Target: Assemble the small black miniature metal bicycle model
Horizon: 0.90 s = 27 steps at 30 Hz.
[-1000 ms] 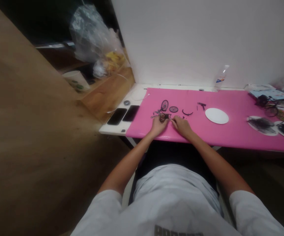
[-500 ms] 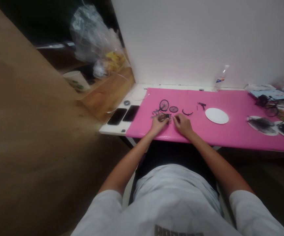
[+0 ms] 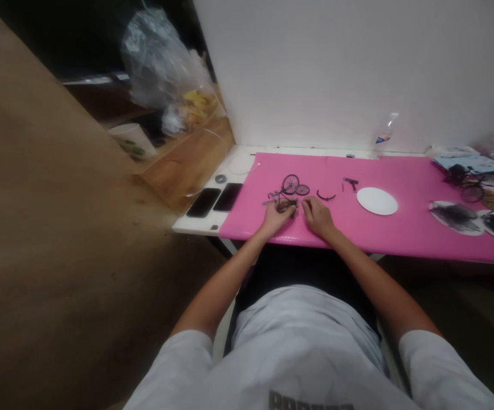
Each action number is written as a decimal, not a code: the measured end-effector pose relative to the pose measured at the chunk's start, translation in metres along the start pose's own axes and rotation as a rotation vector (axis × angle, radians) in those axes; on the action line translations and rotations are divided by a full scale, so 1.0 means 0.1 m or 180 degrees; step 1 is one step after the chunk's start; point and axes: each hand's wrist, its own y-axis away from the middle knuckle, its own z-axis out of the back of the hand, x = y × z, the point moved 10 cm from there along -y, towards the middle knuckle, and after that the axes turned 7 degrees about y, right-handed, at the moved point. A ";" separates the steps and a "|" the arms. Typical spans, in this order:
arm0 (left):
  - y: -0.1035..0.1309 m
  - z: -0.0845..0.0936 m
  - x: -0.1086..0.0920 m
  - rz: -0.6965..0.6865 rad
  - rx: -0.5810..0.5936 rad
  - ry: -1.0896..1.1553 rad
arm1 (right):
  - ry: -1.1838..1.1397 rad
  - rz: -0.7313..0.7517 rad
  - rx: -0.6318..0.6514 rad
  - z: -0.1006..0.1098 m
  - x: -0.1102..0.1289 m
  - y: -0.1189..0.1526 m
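A small dark model bicycle (image 3: 284,196), with a spoked wheel (image 3: 290,184) at its far end, is gripped in my left hand (image 3: 276,217) over the pink table cover. Just to its right, my right hand (image 3: 317,214) has its fingertips pinched together; whatever they hold is too small to make out. Beyond my hands lies a loose toy wheel (image 3: 302,190), partly overlapped in view by the bicycle's wheel. A curved black part (image 3: 326,196) rests to the right of it.
A black pistol-shaped part (image 3: 351,183) and a white plate (image 3: 377,201) lie farther right. Two phones (image 3: 204,203) are at the left edge. Plates of black parts (image 3: 456,218), another model bicycle (image 3: 471,185) and a clear bottle (image 3: 386,136) stand on the right side.
The model bicycle has turned slightly in my left hand, its far wheel shifting right toward the loose wheel. My right hand has barely moved.
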 end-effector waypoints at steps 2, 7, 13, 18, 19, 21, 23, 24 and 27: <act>0.01 0.00 -0.04 -0.0087 -0.0013 -0.0199 | 0.0018 -0.0013 0.0035 -0.01 -0.01 0.00; 0.08 -0.02 -0.24 -0.0564 -0.0120 -0.0794 | 0.0090 -0.0005 0.0097 -0.03 0.00 0.00; 0.11 0.01 -0.23 -0.0444 -0.0242 -0.0874 | 0.0167 -0.0037 0.0146 -0.05 -0.01 0.00; 0.11 -0.02 -0.25 -0.0625 -0.0137 -0.1039 | 0.0122 -0.0061 0.0163 -0.06 -0.03 0.00; 0.11 -0.03 -0.26 -0.0646 -0.0117 -0.1069 | 0.0121 -0.0076 0.0170 -0.06 -0.03 0.00; 0.12 -0.05 -0.26 -0.0662 -0.0070 -0.1147 | 0.0140 -0.0091 0.0191 -0.06 -0.04 0.00; 0.13 -0.08 -0.28 -0.0649 -0.0015 -0.1277 | 0.0164 -0.0075 0.0217 -0.07 -0.04 0.00; 0.14 -0.11 -0.29 -0.0647 0.0028 -0.1363 | 0.0168 -0.0059 0.0231 -0.07 -0.04 0.00; 0.18 -0.19 -0.33 -0.0694 0.0218 -0.1584 | 0.0137 -0.0030 0.0269 -0.09 -0.03 0.00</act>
